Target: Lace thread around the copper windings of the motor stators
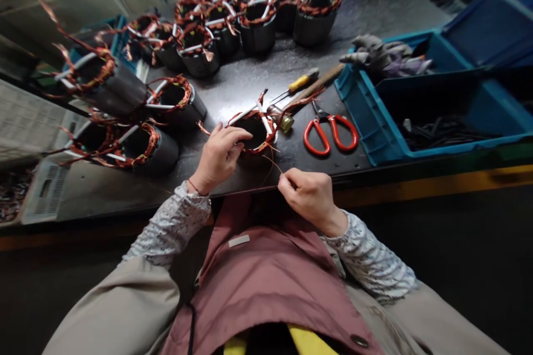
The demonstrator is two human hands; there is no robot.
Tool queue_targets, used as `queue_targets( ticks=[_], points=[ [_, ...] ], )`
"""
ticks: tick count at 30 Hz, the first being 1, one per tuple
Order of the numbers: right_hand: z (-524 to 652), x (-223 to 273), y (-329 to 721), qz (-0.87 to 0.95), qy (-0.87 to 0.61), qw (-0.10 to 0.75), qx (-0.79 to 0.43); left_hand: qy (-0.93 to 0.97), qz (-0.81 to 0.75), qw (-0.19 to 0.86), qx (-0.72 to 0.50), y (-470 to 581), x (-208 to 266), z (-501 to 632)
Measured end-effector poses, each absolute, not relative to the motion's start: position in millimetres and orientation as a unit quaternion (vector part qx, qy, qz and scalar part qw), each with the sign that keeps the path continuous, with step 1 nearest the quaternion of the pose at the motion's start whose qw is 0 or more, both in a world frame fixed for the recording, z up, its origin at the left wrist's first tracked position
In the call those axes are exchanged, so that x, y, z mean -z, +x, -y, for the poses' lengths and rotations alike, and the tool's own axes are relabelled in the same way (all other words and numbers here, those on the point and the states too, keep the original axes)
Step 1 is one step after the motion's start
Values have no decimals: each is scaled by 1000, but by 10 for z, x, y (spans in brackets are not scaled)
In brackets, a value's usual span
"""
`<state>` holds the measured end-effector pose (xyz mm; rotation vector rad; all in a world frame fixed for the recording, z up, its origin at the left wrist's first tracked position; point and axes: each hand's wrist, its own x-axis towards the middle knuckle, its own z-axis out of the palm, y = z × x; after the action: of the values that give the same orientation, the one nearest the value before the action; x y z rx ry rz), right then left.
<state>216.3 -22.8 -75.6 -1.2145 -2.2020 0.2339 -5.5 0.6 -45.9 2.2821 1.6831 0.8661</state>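
Observation:
A motor stator [260,147] with copper windings and white sleeves stands upright at the bench's front edge. My left hand [222,156] grips its left rim, with the fingers bent over the winding ring. From the front of that ring a thin brown cord [272,162] runs out in a loop. My right hand [310,195] is closed in a pinch on the cord, apart from the stator and to its right. Behind the stator lies a hammer [314,87], its head close to the windings. Red-handled scissors [331,136] rest to the right.
Several more stators [258,30] stand grouped at the back, and others [156,147] are stacked at the left. A yellow-handled screwdriver [303,81] lies beside the hammer. On the right, a blue bin [366,113] holds dark pieces, with grey gloves [383,56] over its back part.

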Motion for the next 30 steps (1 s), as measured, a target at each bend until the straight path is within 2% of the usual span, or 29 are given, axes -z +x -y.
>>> queue_targets(
  ticks=[5, 10, 13, 16, 19, 23, 27, 30],
  points=[
    [203, 731, 2054, 830, -491, 261, -39, 773, -557, 90, -290, -77, 457, -28],
    [129, 685, 1885, 814, -521, 231, -107, 786, -537, 98, -289, -98, 450, -43],
    [28, 663, 1774, 792, -514, 272, -185, 820, -501, 102, -256, -107, 422, -141],
    [-22, 633, 1742, 757, -491, 338, -269, 875, -447, 105, -154, -104, 350, -283],
    [-3, 633, 1763, 727, -463, 363, -352, 896, -428, 94, -73, -88, 261, -389],
    [4, 734, 1753, 714, -468, 374, -362, 894, -435, 102, -23, -80, 198, -417],
    [71, 801, 1831, 746, -444, 367, -335, 874, -459, 150, -43, -137, 209, -382],
    [203, 752, 1988, 740, -425, 372, -364, 863, -467, 175, -86, -179, 235, -363]
  ],
)
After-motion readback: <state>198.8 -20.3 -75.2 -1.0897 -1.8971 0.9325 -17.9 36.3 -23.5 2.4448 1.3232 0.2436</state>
